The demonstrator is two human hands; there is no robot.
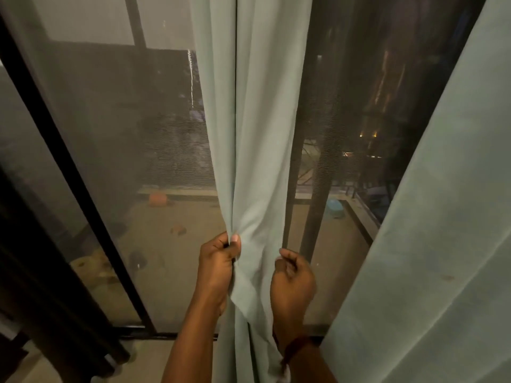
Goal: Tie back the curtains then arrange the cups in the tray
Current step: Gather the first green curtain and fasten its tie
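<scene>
Barely begun: left hand (218,261) and right hand (293,280) both curl their fingers round the curtain (257,134), bunching it midway across the window (110,139); no tie yet; cups and tray unseen.

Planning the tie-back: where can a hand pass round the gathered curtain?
Free: gap between gathered pale green fabric curtain and wide pale green curtain right; also leftward, before dark mesh screen. Crowded at left hand, right hand.
</scene>
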